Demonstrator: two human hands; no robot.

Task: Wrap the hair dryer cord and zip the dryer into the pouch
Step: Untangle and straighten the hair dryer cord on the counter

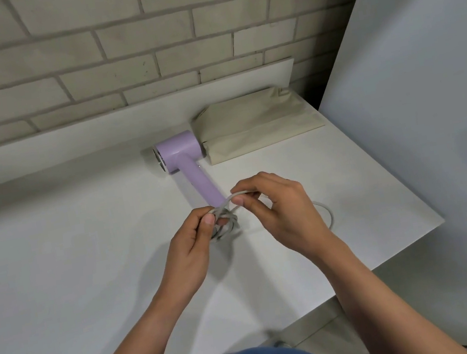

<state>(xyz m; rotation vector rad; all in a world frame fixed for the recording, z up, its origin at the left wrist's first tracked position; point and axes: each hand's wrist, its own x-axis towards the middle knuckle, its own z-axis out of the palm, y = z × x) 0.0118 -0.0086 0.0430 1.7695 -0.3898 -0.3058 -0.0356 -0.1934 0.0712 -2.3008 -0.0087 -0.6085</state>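
Lilac plastic hair dryer (181, 157) lies flat on the white table (66, 235), barrel toward the brick wall (111, 42), handle pointing toward the person. A beige fabric pouch (254, 124) lies just beside the barrel, to its right, against the table's back edge. The left hand (190, 252) is closed around a small coil of grey cord (224, 223) at the handle's end. The right hand (278, 209) pinches a strand of the same cord between thumb and fingers; a slack loop trails onto the table behind it.
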